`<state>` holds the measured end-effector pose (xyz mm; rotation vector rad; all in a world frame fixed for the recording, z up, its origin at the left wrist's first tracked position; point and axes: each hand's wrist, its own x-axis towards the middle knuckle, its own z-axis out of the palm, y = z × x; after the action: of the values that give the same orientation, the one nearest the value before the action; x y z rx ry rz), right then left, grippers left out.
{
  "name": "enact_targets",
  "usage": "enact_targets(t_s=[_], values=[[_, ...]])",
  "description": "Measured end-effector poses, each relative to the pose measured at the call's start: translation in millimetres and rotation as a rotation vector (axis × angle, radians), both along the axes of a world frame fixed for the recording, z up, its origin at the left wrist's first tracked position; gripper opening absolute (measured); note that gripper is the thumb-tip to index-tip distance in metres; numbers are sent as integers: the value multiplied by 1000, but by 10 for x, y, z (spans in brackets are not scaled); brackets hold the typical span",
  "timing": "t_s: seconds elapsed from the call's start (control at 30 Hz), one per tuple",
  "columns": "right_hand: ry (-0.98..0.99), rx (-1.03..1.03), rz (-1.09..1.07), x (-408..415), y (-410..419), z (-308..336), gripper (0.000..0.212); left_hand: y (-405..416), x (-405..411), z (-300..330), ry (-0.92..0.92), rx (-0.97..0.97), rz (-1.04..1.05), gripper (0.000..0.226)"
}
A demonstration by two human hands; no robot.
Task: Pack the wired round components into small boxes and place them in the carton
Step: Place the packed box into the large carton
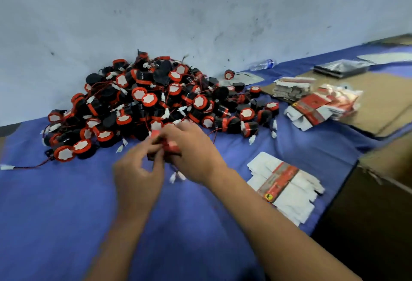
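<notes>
Wired round component [166, 147], red/black & blurred, sits mid-worktop, gripped by both hands: left hand [138, 178] fingers pinch it, right hand [196, 153] curls round it. Flat boxes [285, 186] near right edge. Component pile [156, 104] at far edge.

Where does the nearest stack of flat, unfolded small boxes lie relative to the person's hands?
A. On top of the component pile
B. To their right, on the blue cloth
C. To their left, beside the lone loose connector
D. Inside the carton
B: the stack of flat boxes lies on the blue cloth, right of the right hand and left hand.
</notes>
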<state>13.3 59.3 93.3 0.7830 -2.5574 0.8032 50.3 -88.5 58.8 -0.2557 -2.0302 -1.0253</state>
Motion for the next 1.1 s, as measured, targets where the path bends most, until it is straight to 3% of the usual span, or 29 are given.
enact_targets(t_s=[0.13, 0.27, 0.37, 0.43, 0.47, 0.53, 0.6, 0.73, 0.83, 0.87, 0.93, 1.0, 1.07, 1.1], values=[[131, -86, -375, 537, 1337, 819, 36, 1345, -138, 705, 95, 94, -414, 21], [-104, 15, -776, 1323, 2584, 1295, 52, 2718, 80, 1005, -100, 39, -803, 23], [-419, 189, -1016, 1677, 3223, 1372, 45, 3452, 335, 982, -177, -265, -988, 15], [-631, 359, -1052, 1715, 3431, 1202, 32, 3756, 430, 890, -287, -531, -1043, 7], [-740, 431, -1019, 1668, 3472, 1066, 29, 3843, 448, 833, -351, -680, -1037, 1], [-959, 488, -896, 1520, 3440, 812, 25, 3935, 443, 734, -458, -911, -972, 16], [-1049, 479, -812, 1393, 3372, 670, 23, 3944, 404, 685, -544, -989, -910, 27], [-990, 318, -814, 1299, 3322, 665, 24, 3910, 352, 692, -574, -992, -833, 29], [-912, 415, -798, 1320, 3279, 734, 7, 3832, 392, 696, -484, -879, -803, 24], [-865, 422, -828, 1298, 3295, 742, 17, 3775, 409, 686, -411, -798, -798, 23], [-667, 383, -945, 1239, 3263, 774, 12, 3624, 416, 641, -263, -501, -819, 11], [-391, 319, -1058, 1135, 3163, 775, 10, 3417, 391, 553, -93, -161, -800, 28], [-118, 241, -1080, 1012, 2951, 770, 17, 3157, 256, 397, -72, 21, -623, 31], [10, 227, -1047, 948, 2807, 773, 20, 3005, 149, 288, -148, 50, -495, 30]])
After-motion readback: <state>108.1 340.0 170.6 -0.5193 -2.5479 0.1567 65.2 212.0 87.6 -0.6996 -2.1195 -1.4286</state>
